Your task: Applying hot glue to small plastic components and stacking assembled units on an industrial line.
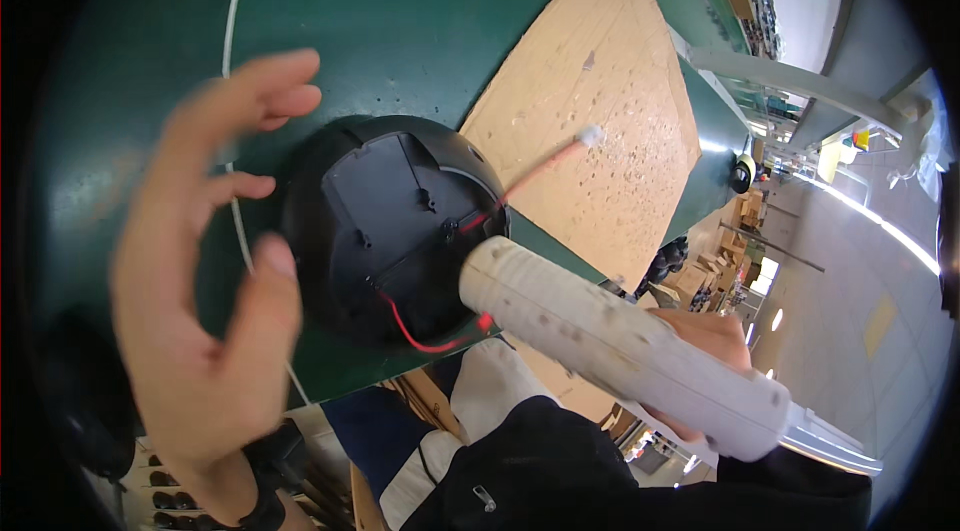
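Note:
A round black plastic housing (390, 191) lies on the green table, its recessed inside facing up. A reddish wire (545, 168) runs from it to a small white connector (591, 135) over the cardboard. Another red wire (410, 333) loops out at its near side to a red end. My left hand (205, 271), blurred by motion, is beside the housing with fingers apart and nothing in them. In my right hand (705, 341) is a thick white cylindrical tool with dark stains (620, 346), tilted over the housing's near right edge. The tool partly hides my fingers.
A spotted sheet of brown cardboard (600, 81) lies on the green table (400, 21) right of the housing. A dark rounded thing (85, 391) sits at the lower left. Boxes (700, 276) stand farther right, and a small black-and-white thing (742, 173) rests farther along.

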A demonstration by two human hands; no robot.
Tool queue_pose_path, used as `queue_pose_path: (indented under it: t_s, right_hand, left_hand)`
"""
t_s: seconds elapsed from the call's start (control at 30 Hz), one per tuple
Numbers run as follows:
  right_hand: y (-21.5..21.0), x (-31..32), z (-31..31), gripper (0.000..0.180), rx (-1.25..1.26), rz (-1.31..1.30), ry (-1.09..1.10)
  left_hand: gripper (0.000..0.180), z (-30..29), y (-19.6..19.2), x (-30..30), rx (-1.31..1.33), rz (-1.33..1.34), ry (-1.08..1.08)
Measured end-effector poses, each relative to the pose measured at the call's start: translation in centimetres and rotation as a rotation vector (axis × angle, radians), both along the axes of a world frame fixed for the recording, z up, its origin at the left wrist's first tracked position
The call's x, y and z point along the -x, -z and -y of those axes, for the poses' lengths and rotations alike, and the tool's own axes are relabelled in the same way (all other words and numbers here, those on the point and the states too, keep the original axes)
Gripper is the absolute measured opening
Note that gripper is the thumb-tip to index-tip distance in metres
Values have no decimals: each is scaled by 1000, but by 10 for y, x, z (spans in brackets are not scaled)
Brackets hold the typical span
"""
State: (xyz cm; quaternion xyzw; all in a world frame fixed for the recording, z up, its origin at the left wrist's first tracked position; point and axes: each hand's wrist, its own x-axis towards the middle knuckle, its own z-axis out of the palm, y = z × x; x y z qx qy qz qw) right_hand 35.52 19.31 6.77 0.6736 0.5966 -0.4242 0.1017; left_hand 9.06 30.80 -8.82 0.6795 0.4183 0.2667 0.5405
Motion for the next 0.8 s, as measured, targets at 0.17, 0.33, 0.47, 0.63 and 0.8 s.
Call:
queue_pose_path:
  t_s: [0.17,0.33,0.47,0.63,0.8]
  right_hand:
    - [-8,-9,-4,25,-158,-225,-8]
    - [-55,-30,36,26,-73,-401,733]
    - [-23,-101,73,23,-301,-178,766]
    - [44,-174,70,28,-228,-132,821]
    - [155,-244,50,30,-771,40,372]
  left_hand:
    - [113,44,-12,3,112,-233,187]
    - [128,66,-17,-5,-42,-271,-88]
    - [114,65,-18,-17,-170,-138,-115]
    - [120,103,-40,47,-157,-281,-204]
    - [121,181,-115,123,-171,-379,-508]
